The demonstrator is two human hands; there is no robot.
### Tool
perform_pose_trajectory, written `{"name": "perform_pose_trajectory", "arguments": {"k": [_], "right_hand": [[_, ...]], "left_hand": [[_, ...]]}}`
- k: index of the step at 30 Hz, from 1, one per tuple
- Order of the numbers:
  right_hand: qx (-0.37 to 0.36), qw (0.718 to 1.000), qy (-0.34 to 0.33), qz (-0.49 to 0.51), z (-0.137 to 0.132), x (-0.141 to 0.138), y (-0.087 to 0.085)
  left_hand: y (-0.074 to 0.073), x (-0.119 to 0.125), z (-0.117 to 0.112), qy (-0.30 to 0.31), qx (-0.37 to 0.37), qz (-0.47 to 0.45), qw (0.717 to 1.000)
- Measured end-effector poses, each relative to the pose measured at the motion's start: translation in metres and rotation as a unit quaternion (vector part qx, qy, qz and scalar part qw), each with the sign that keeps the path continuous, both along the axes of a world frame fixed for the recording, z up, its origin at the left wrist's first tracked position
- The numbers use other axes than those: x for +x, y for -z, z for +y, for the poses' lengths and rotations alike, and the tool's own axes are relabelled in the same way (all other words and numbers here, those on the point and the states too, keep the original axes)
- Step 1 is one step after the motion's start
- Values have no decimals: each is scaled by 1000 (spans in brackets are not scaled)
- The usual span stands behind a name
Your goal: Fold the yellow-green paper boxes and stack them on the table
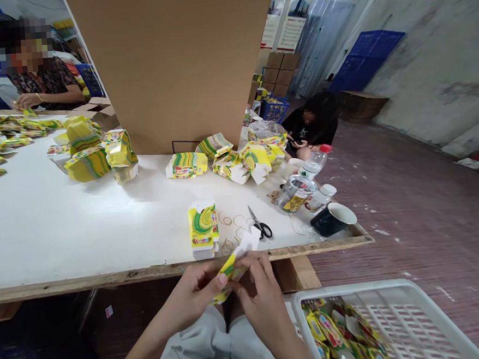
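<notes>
Since it looks like thin printed card, the small carton (228, 269) should handle light, fairly stiff yet easily creased (its glossy face perhaps a little slippery). It sits between the left hand (198, 291) and right hand (256, 287), thumbs and fingers pinched nearly together on it; its folded edges, just beside the fingertips, seem the safest hold, rather than the white flap (249, 242) beyond them.

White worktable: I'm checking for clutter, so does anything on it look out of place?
Mildly, yes. Black-handled metal scissors lie loose beside scattered thin tan rubber bands near the white worktable's front edge, an untidy spot for blades. Behind them, yellow-and-green printed cardboard boxes lie jumbled at odd angles. I see no obvious spill.
</notes>
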State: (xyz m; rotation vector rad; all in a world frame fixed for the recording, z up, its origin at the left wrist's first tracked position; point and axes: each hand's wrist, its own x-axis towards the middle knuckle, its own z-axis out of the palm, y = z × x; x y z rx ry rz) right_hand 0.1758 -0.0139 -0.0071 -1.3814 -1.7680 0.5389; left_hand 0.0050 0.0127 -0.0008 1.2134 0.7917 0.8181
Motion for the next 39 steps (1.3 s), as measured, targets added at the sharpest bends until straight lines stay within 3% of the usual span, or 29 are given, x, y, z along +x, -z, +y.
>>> {"name": "perform_pose_trajectory", "arguments": {"k": [5,10,15,17,20,25,28,33,39], "right_hand": [[-18,999,-41,27,-6,1,-5],[9,998,-45,37,-8,1,-7],[66,991,86,73,-6,-8,4],[14,991,84,108,-6,-10,11],[-61,984,61,157,-8,-10,17],[-77,962,70,252,-7,-1,12],[-75,958,18,275,-7,8,7],[-121,958,-55,254,-5,20,-3],[-57,977,-20,204,-1,19,-8]], "left_hand": [[17,-5,-4,-40,-211,-74,974],[17,2,-4,-50,-289,-153,944],[15,13,-1,-92,-248,-219,939],[19,16,-1,-119,-223,-211,944],[25,16,-3,-113,-152,-150,970],[21,9,-8,-103,-29,-93,990],[12,1,-9,-39,-20,-98,994],[9,-5,-9,50,-82,-150,984],[13,-1,-12,60,-86,-173,979]]}}
